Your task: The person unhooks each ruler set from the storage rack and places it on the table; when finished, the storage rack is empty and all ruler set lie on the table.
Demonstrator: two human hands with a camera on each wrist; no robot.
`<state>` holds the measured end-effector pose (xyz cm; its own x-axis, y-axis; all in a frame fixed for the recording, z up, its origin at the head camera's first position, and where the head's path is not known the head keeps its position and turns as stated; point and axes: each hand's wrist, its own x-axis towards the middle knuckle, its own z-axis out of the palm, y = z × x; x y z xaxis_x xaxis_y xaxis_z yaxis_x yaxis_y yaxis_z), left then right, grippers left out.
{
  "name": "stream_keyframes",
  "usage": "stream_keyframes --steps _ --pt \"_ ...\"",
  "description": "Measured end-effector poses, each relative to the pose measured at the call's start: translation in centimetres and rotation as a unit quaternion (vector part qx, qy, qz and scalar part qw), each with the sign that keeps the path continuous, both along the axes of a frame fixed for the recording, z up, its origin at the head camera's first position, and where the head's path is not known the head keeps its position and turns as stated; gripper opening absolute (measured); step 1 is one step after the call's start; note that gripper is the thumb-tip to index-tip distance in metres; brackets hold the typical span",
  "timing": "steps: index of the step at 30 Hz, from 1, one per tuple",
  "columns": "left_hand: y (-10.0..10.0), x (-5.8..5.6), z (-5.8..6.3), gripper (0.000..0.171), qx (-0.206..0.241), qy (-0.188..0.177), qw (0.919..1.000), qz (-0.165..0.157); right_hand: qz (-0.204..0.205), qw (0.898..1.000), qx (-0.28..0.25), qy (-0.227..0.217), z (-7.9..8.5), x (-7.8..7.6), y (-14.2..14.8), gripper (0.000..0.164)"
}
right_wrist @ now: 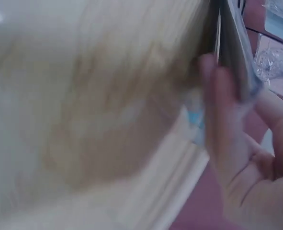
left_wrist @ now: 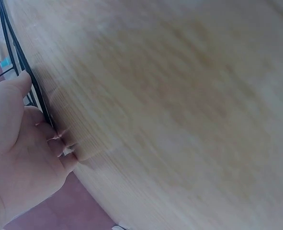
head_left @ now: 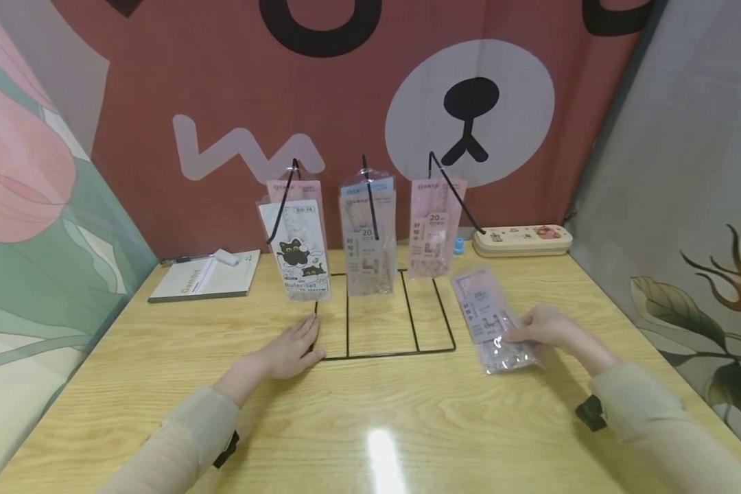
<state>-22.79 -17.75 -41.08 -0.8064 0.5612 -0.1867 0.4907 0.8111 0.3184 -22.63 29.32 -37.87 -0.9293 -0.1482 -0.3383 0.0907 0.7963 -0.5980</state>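
Note:
My right hand (head_left: 546,326) pinches the lower right edge of a pink ruler set packet (head_left: 483,309) in clear plastic, held tilted to the right of a black wire display rack (head_left: 401,353). In the right wrist view, the packet (right_wrist: 234,52) is edge-on between thumb and fingers. My left hand (head_left: 288,348) rests on the table at the rack's front left corner, fingers touching the wire. From the rack's left prong hangs a white cat-print ruler set (head_left: 296,243) before a pink one. On the middle prong hang grey-pink packets (head_left: 368,240) before a blue one. The right prong carries a pink packet (head_left: 433,230).
A notebook (head_left: 206,278) with a pen and a white piece on it lies at the back left of the wooden table (head_left: 321,432). Behind the rack on the right are a cream pencil case (head_left: 521,241) and a small blue item (head_left: 459,245). Printed curtains (head_left: 241,82) surround the table.

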Motion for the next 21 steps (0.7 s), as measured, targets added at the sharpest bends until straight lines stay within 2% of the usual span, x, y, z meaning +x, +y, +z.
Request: stream_keyframes --steps 4,7,10,12,18,21 --pt "0.0 0.1 0.0 0.067 0.000 -0.002 1.0000 0.004 0.017 0.993 0.097 0.067 1.7 0.1 -0.2 0.043" --pt "-0.1 0.1 0.1 0.067 0.001 0.000 1.0000 0.006 0.023 0.983 0.116 0.141 2.9 -0.4 -0.8 0.054" --pt "-0.2 0.0 0.2 0.066 -0.001 0.004 1.0000 0.006 0.037 0.980 0.060 0.184 3.4 -1.4 -1.6 0.066" --pt "-0.2 0.0 0.2 0.066 -0.001 0.004 1.0000 0.004 0.040 0.981 0.018 0.189 3.4 -2.3 -2.2 0.068" --pt "-0.1 -0.1 0.1 0.067 0.001 0.000 1.0000 0.004 0.020 0.980 -0.115 0.162 2.6 -5.5 -4.4 0.074" --pt "0.0 0.0 0.0 0.067 0.001 -0.001 1.0000 0.004 0.013 0.977 -0.158 0.143 2.2 -6.8 -5.7 0.078"
